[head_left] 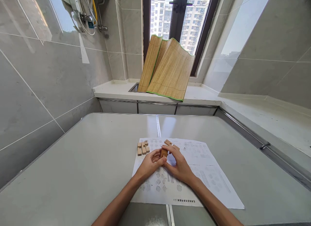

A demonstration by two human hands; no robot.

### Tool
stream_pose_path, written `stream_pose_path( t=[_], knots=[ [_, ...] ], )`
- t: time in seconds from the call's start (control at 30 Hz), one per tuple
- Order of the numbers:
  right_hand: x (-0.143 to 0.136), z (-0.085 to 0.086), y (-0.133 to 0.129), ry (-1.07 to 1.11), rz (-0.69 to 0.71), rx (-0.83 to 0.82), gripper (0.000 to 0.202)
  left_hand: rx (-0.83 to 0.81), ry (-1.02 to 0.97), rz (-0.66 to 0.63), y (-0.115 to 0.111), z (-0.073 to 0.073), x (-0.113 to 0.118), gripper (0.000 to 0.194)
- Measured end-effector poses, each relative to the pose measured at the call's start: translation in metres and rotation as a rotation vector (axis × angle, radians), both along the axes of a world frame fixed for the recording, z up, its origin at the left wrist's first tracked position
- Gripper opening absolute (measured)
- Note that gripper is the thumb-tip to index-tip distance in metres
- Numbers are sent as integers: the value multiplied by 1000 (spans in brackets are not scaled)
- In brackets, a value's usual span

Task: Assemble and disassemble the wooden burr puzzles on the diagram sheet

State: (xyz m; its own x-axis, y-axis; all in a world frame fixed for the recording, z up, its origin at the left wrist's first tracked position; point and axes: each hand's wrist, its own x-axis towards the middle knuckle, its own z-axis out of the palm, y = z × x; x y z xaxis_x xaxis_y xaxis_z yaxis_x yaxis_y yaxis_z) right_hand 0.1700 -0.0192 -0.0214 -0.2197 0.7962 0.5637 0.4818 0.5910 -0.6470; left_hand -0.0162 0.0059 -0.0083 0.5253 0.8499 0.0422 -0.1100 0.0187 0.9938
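Note:
A small brown wooden block (164,153) is held between both hands above a printed paper sheet (194,200). My left hand (152,161) curls round its left side, with the thumb near its lower end. On the other side, my right hand (178,164) has its fingers at the block's top and its thumb below. Several light wooden blocks (143,150) stand grouped at the sheet's upper left corner. Another light wooden piece (168,142) lies just beyond my hands, and one more is partly hidden behind my right fingers.
The sheet lies on a pale table (97,161) with a seam down its middle. Beyond the table, a folded bamboo mat (172,70) leans by the window on a white ledge (204,94). Tiled walls rise on both sides.

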Motion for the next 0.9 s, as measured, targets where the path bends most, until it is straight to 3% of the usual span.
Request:
stream_pose_path(
  t=[0.3,0.47,0.9],
  knots=[
    [3,2,2,-22,-34,1,48,34,-4,4,0,1,-1,63],
    [6,-1,5,-16,-37,-28,48,17,-6,84,0,-1,-1,70],
    [7,0,4,21,-42,-89,50,130,52,134,-2,-1,-2,72]
  ],
)
